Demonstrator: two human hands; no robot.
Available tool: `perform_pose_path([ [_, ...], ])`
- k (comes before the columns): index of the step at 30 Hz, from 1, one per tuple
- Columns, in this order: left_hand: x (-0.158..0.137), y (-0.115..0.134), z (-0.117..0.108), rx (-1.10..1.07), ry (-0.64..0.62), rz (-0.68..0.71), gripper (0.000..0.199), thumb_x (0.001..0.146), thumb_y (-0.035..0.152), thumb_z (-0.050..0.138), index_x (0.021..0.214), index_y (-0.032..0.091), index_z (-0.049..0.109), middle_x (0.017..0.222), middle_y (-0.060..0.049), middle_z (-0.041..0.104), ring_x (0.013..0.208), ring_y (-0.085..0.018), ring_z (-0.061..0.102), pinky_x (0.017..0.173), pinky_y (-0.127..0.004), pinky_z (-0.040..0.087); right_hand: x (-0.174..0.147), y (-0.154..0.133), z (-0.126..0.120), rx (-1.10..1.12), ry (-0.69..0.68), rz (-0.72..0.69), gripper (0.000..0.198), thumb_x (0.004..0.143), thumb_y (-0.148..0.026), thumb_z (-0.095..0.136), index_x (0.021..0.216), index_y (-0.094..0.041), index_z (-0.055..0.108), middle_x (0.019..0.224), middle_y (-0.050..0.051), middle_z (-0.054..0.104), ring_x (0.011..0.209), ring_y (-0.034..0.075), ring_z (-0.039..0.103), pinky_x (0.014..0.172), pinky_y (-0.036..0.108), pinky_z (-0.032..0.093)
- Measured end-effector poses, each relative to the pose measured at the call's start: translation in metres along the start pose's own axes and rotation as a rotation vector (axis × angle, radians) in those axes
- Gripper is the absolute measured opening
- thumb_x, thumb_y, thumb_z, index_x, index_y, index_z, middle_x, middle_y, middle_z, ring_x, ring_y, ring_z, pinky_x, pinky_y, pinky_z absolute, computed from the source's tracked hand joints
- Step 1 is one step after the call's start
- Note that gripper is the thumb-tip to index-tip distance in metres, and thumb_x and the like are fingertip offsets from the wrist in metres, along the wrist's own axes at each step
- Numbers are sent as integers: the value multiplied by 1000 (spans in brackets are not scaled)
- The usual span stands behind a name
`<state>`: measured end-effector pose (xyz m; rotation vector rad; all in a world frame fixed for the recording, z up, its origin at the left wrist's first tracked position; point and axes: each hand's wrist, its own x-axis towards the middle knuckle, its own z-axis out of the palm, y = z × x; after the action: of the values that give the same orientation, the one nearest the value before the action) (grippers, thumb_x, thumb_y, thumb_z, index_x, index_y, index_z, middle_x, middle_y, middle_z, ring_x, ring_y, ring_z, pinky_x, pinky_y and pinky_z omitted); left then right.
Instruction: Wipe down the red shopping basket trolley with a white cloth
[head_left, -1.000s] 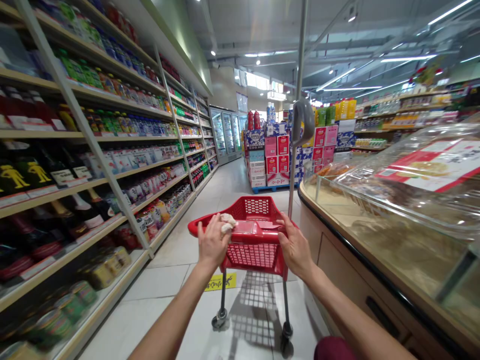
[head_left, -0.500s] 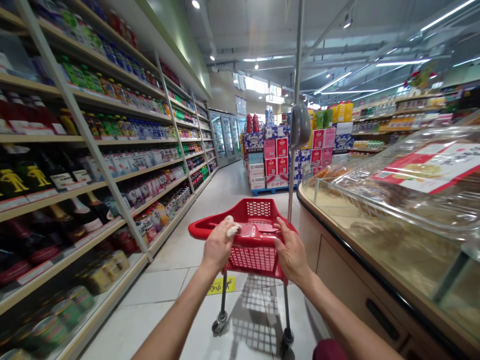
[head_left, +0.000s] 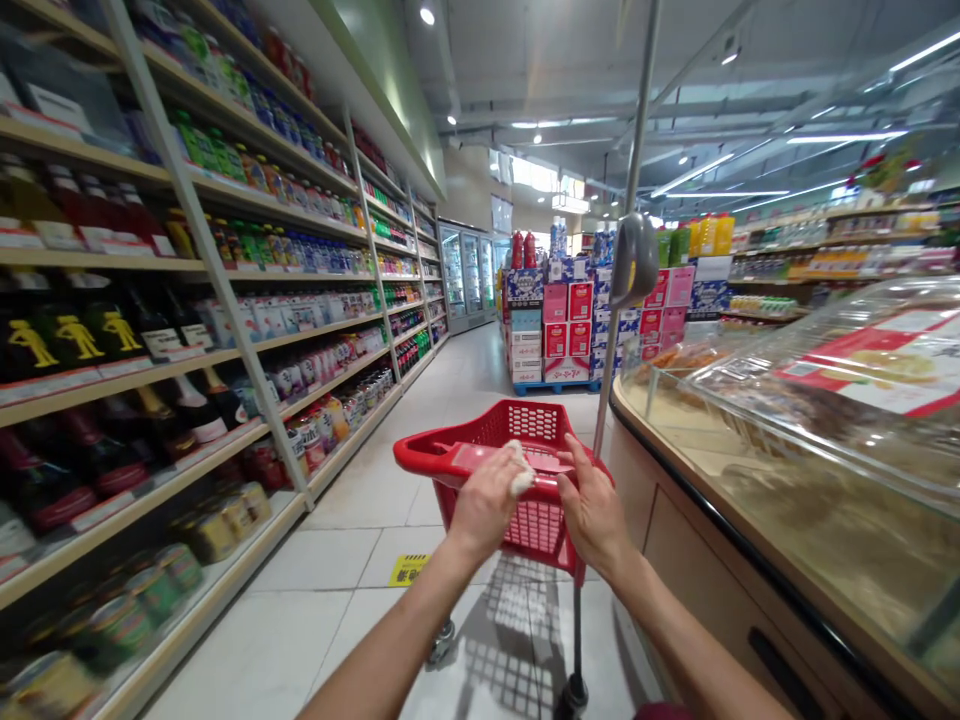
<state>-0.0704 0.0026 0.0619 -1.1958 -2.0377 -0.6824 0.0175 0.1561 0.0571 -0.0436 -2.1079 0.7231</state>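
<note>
A red shopping cart point(head_left: 534, 420) stands in front of me, its handle point(head_left: 427, 460) toward me. My left hand point(head_left: 484, 500) is closed around a crumpled white wipe point(head_left: 519, 468) and presses it onto the middle of the handle; whether it is paper or cloth I cannot tell. At the handle's right end, my right hand point(head_left: 596, 515) grips the bar between thumb and fingers, with the fingertips reaching forward over it. The bar's right part is partly hidden by this hand. No goods show in the visible part of the basket.
Shelves of bottles and cans point(head_left: 300, 260) line the left side. A glass-edged counter point(head_left: 637, 400) with clear food packs point(head_left: 862, 350) runs along the right, near a metal pole point(head_left: 634, 150). Stacked drink cartons point(head_left: 566, 335) stand ahead on a blue pallet point(head_left: 551, 388). A yellow sticker point(head_left: 407, 570) marks the floor.
My left hand has slid the wipe rightward along the handle, from left of its middle toward my right hand. My right hand stays at the right end. The view has turned slightly left.
</note>
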Motion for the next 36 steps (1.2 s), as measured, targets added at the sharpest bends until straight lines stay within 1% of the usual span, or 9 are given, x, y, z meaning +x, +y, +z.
perform_pose_path([
  [2,6,11,7,-11,-35,93,23,83,23,43,99,17,58,117,-9,57,114,-17,47,98,-34,40,0,0,2,34,-4,6,49,86,-39,33,131,-18,32,106,8,61,91,20,58,82,39,45],
  [4,7,4,4,-7,-22,91,22,83,23,44,98,17,59,115,-8,59,112,-17,49,97,-34,41,-1,1,2,73,-4,21,49,87,-38,33,132,-19,30,104,7,62,92,19,58,81,36,46],
  [9,-2,-27,-12,62,123,-200,23,82,23,43,97,18,59,107,-7,63,104,-18,55,92,-37,46,-1,-4,2,50,-3,28,47,87,-37,32,131,-20,33,101,7,63,90,19,59,80,36,47],
  [13,3,-2,-2,-11,-14,29,23,81,22,44,99,16,58,116,-9,58,113,-17,48,98,-34,41,2,-8,6,18,1,21,49,86,-39,33,131,-20,33,101,7,63,87,20,60,79,38,47],
  [15,5,-1,-3,-30,-37,73,23,81,22,44,100,17,57,116,-8,58,113,-16,48,98,-33,40,2,-6,4,62,-14,13,50,87,-38,33,133,-20,30,100,7,63,87,19,60,77,36,48],
  [21,-5,-33,-18,99,103,-221,23,80,22,45,98,17,58,108,-8,62,105,-18,54,93,-37,45,4,-13,0,57,-57,2,50,86,-39,33,133,-20,31,97,6,64,83,18,62,71,32,50],
  [27,3,-1,-1,-12,-56,124,28,80,20,45,106,16,55,117,-8,57,113,-16,48,98,-32,40,10,-21,8,67,-84,51,51,88,-40,30,134,-20,26,99,7,64,84,19,62,71,33,50],
  [33,-4,-35,-22,77,82,-255,24,80,22,46,100,17,58,108,-9,62,104,-18,55,92,-36,45,7,-13,8,83,3,-1,49,88,-39,29,133,-20,29,104,7,62,87,18,61,72,32,49],
  [36,-1,-16,-13,3,-8,-41,24,81,22,45,101,18,57,113,-7,60,112,-16,49,98,-34,41,5,-12,10,42,14,-20,48,87,-39,31,132,-20,32,105,8,61,85,19,61,71,33,49],
])
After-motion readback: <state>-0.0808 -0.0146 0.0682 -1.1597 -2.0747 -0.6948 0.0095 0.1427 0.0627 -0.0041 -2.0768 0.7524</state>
